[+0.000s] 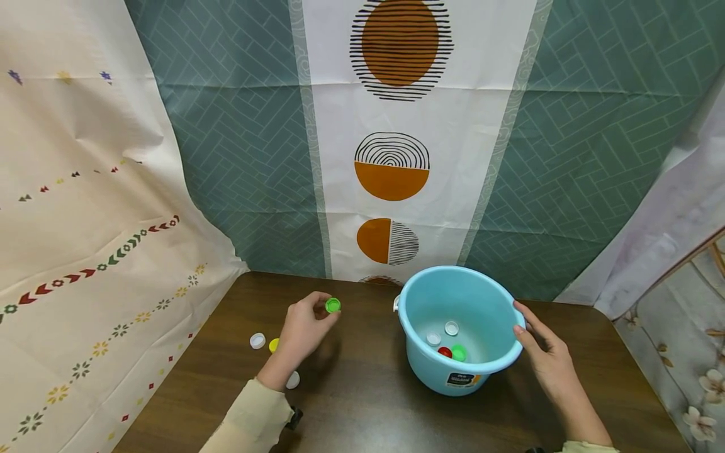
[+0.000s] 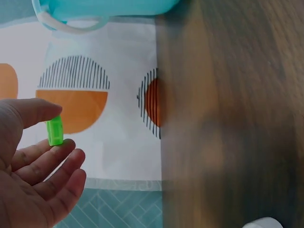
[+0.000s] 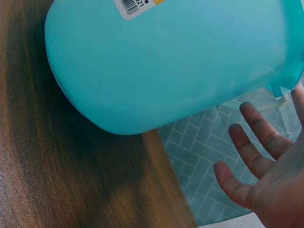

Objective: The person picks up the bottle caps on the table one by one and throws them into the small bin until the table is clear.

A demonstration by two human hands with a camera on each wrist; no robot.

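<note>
My left hand (image 1: 304, 330) pinches a green bottle cap (image 1: 333, 305) between thumb and fingers, above the table and left of the bucket. In the left wrist view the cap (image 2: 55, 130) is edge-on, with the other fingers loosely extended. My right hand (image 1: 548, 355) holds the right rim of a light blue bucket (image 1: 447, 380) with thumb and index finger. Its other fingers hang apart from the bucket wall in the right wrist view. Inside the bucket lie two white caps (image 1: 451, 328), a red cap (image 1: 445, 352) and a green cap (image 1: 459, 353).
Beside my left forearm on the brown table (image 1: 362, 402) lie a white cap (image 1: 257, 341), a partly hidden yellow cap (image 1: 274, 345) and another white cap (image 1: 292, 380). A patterned cloth (image 1: 226, 157) hangs behind the table. The bucket's white handle (image 2: 71, 27) shows in the left wrist view.
</note>
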